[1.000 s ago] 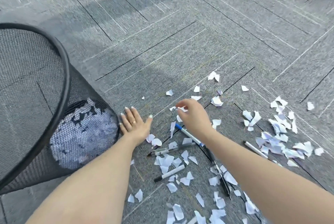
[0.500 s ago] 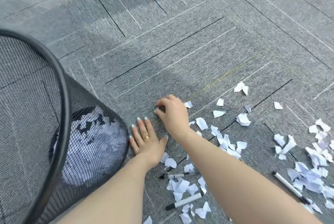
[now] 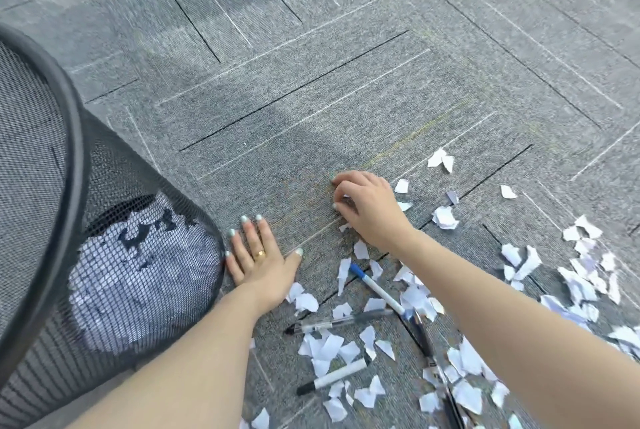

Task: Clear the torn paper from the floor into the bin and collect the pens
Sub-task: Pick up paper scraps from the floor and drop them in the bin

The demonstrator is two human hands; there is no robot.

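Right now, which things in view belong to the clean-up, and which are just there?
Part of the job:
torn paper scraps
mesh bin
blue-capped pen
clear pen
white marker
dark pen

Just there:
carpet floor
gold ring

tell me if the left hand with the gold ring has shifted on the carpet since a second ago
No. The left hand stays flat on the grey carpet beside the black mesh bin, with the same small gap; only the camera shifted.

Left hand (image 3: 260, 262) flat, palm down, fingers spread and pointing forward, ringed; right hand (image 3: 367, 207) reached further ahead, fingers curled under, both forearms bare
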